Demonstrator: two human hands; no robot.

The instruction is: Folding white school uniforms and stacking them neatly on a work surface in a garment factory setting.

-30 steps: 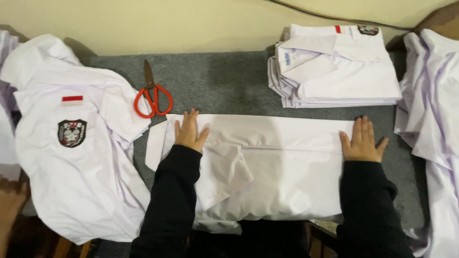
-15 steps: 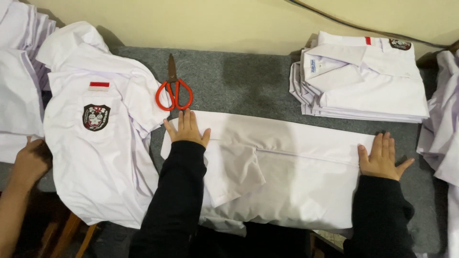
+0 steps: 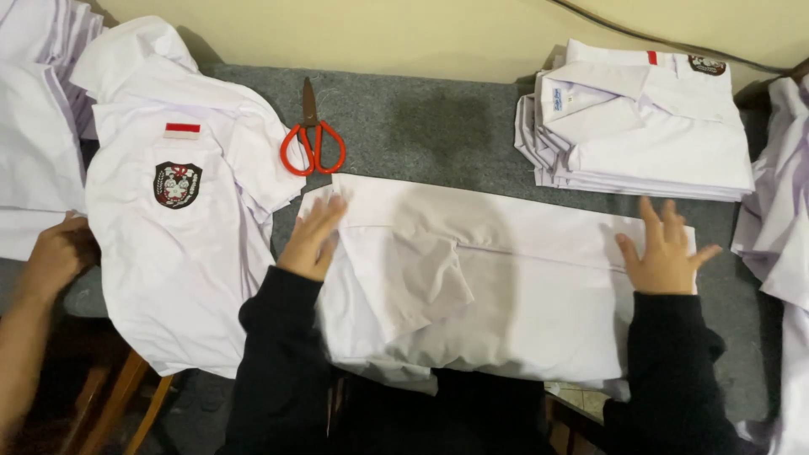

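Both hands flat, fingers spread, gripping nothing: left hand (image 3: 310, 240) presses the left end of the half-folded white shirt (image 3: 489, 278), right hand (image 3: 666, 253) the right end. Shirt lies mid-table on grey cloth (image 3: 421, 118). Scissors (image 3: 312, 143) just above the left hand. Shirt stack (image 3: 649, 126) upper right. Another person's hand (image 3: 55, 253) far left.
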